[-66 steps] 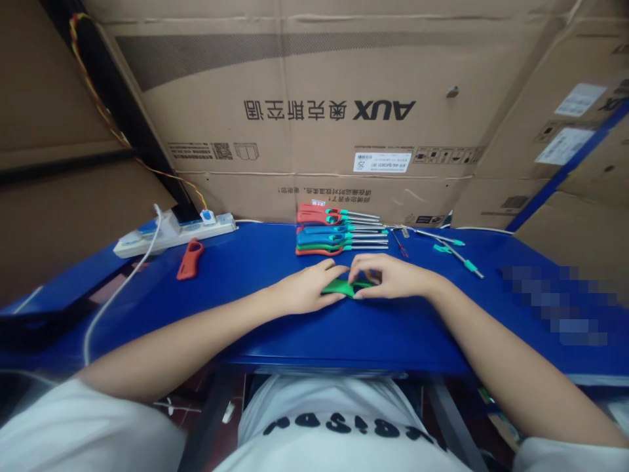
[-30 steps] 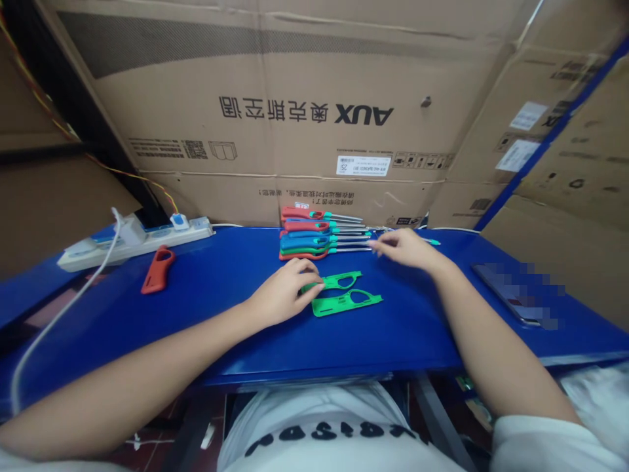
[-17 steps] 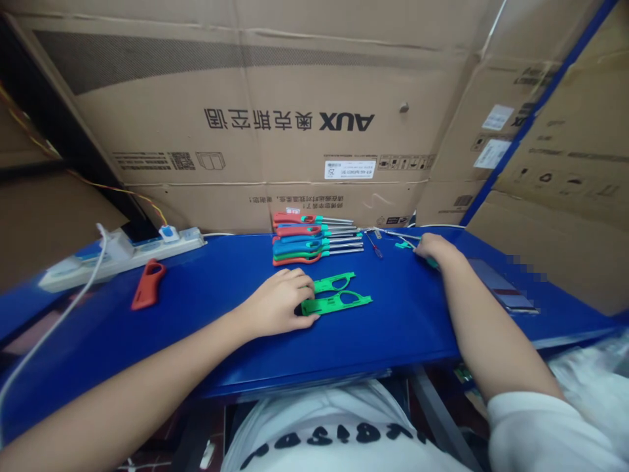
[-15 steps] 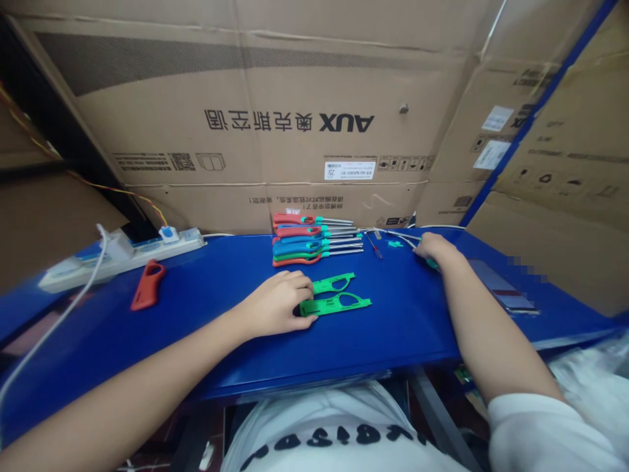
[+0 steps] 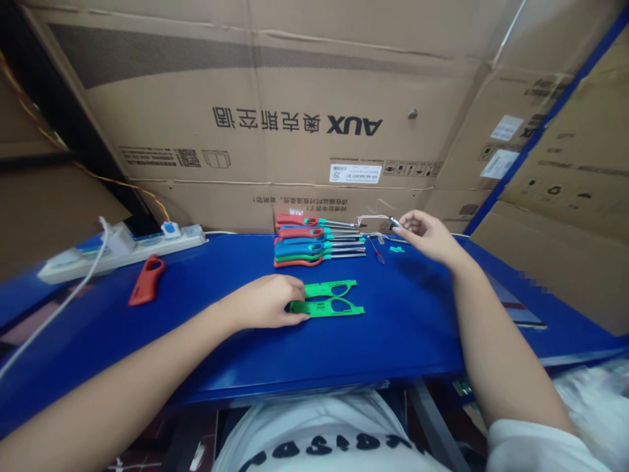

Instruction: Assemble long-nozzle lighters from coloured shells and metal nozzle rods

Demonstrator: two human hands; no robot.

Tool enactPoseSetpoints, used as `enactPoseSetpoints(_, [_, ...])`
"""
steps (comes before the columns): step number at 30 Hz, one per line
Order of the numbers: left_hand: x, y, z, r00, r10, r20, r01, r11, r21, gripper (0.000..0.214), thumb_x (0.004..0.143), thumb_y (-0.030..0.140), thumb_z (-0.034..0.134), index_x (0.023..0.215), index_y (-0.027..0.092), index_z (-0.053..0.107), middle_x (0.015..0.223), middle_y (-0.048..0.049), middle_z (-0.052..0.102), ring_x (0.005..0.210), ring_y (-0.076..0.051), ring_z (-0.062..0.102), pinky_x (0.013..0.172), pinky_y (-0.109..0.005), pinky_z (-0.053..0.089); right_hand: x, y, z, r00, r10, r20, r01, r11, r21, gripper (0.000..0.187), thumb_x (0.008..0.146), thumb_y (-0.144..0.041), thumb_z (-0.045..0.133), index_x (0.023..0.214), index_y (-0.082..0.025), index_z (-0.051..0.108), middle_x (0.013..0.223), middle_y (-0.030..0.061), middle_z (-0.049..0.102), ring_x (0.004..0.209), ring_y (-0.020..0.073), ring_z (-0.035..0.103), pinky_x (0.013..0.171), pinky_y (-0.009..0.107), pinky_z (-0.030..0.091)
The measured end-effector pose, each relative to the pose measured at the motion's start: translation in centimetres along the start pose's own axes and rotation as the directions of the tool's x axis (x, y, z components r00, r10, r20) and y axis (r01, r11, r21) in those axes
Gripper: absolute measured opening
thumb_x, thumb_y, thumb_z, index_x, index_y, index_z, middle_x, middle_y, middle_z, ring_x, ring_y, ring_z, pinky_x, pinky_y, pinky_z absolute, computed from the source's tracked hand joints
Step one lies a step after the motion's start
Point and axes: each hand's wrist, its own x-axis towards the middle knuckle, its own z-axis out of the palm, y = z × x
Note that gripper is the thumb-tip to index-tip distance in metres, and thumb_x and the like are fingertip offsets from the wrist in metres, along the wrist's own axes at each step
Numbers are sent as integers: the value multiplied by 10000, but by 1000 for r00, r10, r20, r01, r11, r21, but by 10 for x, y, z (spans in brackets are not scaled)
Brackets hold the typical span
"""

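Observation:
Two green plastic lighter shell halves (image 5: 330,298) lie side by side on the blue table (image 5: 393,328). My left hand (image 5: 268,301) rests curled on their left ends, fingers pinching the nearer half. My right hand (image 5: 426,233) is raised at the back right, fingers pinched on a thin metal tube with wire (image 5: 376,219). Just left of it lies a row of several assembled long lighters (image 5: 314,240) in red, blue and green.
A red shell half (image 5: 146,280) lies at the left, near a white power strip (image 5: 122,246) with cables. A small teal part (image 5: 396,249) and a thin red-tipped piece (image 5: 377,252) lie by the lighters. Cardboard boxes (image 5: 295,124) wall the back. A dark flat object (image 5: 515,308) lies at right.
The green shell was split into two halves laid on the table. My right hand reached to the back right and lifted a thin metal tube with wire; my left hand stayed on the halves.

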Motion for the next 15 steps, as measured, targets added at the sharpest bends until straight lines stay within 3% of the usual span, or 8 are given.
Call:
enactPoseSetpoints(3, [-2,-5,-8,997,28,73,-27,999,-21,209,886,392,677,842,202,752,946,-47,745,823,-191,714,740,-269,523,-9,-23,13,994,-83,74,77,993,91,321,830,-508,694,906,-222,569,760,14,636,656,158,587,642,295,492])
enactPoseSetpoints(4, [-2,-5,-9,999,18,37,-17,999,-28,225,882,415,684,845,201,743,953,-47,745,844,-197,713,765,-275,526,-12,-30,17,991,-89,103,79,992,98,322,838,-512,692,913,-222,574,733,8,630,630,154,579,629,294,487])
enactPoseSetpoints(6, [0,-5,-7,991,-23,-134,16,999,-49,257,886,452,685,874,196,706,971,-50,738,910,-209,704,845,-298,529,-18,-42,25,982,-115,149,99,989,113,308,857,-498,684,926,-217,580,704,2,622,606,149,570,616,290,479])
enactPoseSetpoints(7, [1,-4,-5,964,-59,-258,40,996,-77,264,890,457,684,904,193,676,988,-54,730,941,-210,695,878,-312,528,-20,-46,29,977,-144,158,127,985,114,298,864,-488,682,924,-213,584,707,3,621,607,145,564,613,286,473])
enactPoseSetpoints(10, [5,1,6,828,-184,-529,49,964,-260,338,869,430,729,1045,195,562,1052,-60,703,970,-194,681,873,-318,552,-25,-54,42,951,-261,164,247,964,98,273,876,-460,679,902,-198,605,737,9,622,629,134,545,608,268,452])
enactPoseSetpoints(12, [7,6,15,802,-228,-552,-3,923,-385,414,850,396,761,1120,203,513,1047,-49,694,940,-174,685,818,-289,570,-28,-57,49,928,-321,191,312,947,76,255,894,-442,667,892,-191,623,740,10,624,637,130,539,608,260,442])
enactPoseSetpoints(15, [8,11,22,799,-262,-541,-26,884,-467,329,891,333,716,1133,205,534,905,-1,680,785,-125,665,717,-233,552,-29,-59,55,894,-354,273,357,933,43,231,926,-411,638,901,-182,647,727,8,638,631,125,542,610,254,432])
